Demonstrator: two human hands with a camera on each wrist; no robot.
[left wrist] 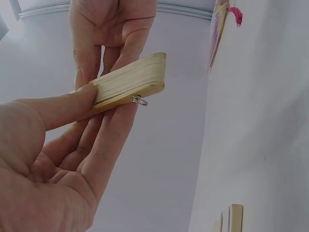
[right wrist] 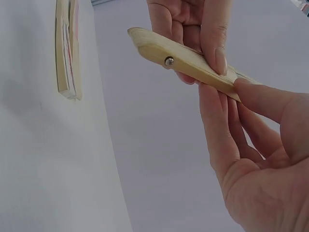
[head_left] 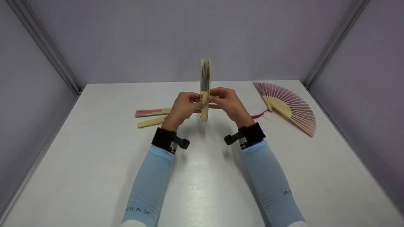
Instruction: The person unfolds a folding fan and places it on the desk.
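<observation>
Closed bamboo fan (head_left: 205,90) pinched near its pivot end between thumb and fingers of left hand (head_left: 184,106) and right hand (head_left: 228,103), held upright above the white table (head_left: 202,176), seemingly so the sticks can be worked from both sides. Behind the fan, two more closed fans (head_left: 153,117) flat on the table; to its right, an open pink fan (head_left: 290,105) spread flat.
</observation>
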